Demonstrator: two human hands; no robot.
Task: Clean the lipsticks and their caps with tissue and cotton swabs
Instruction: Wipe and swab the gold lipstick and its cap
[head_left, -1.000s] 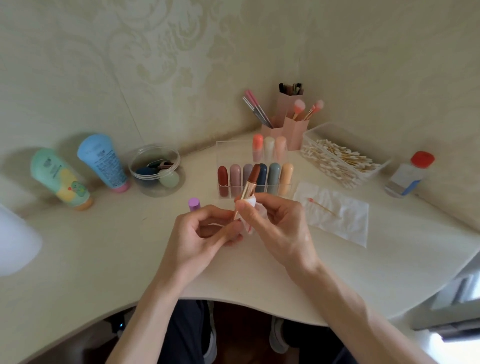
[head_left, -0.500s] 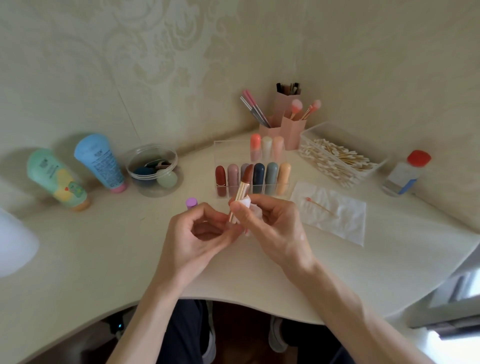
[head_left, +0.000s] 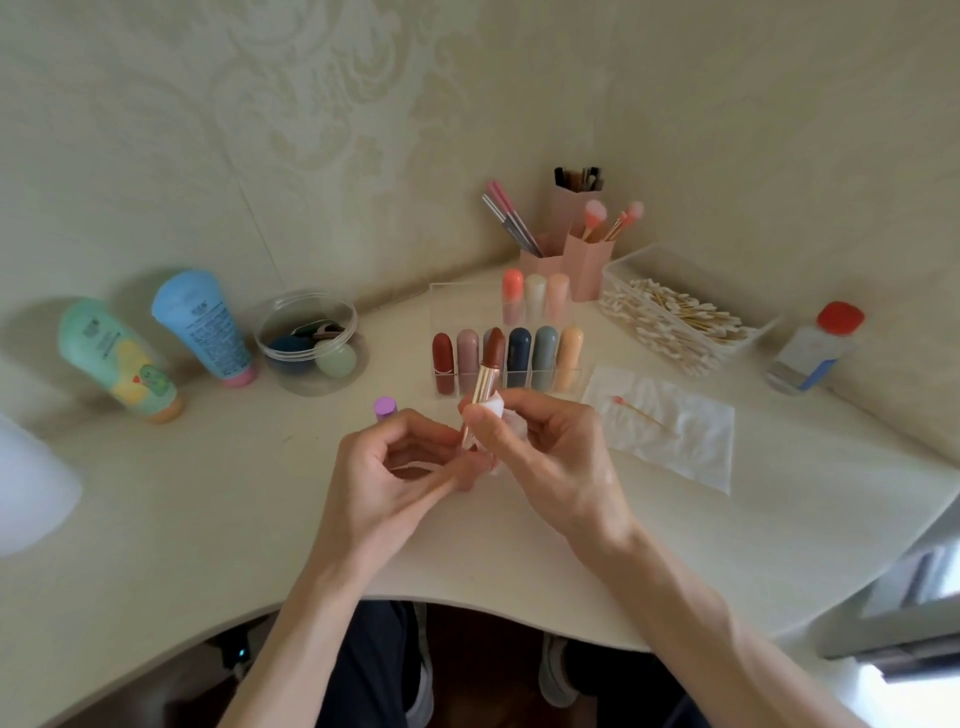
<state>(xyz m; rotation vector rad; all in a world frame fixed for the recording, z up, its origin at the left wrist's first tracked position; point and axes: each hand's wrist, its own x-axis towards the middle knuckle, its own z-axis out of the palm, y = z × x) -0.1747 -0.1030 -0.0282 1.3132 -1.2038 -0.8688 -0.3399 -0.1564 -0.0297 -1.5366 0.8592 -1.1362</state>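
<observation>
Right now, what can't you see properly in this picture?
All in the head view:
- Base of the lipstick: hidden by the fingers of the left hand that holds it.
- The tissue: mostly tucked inside the right hand.
- The white thing at the left: cut off by the edge.
- Writing on the blue tube: too small.

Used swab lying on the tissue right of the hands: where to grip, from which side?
Probably the bare wooden stick near its lower-right end, from straight above. The swab lies flat on the tissue, stained tip pointing up-left, so fingers closing across the thin stick stay off the residue. Left hand and right hand both hold the lipstick, so one must free up first.
</observation>
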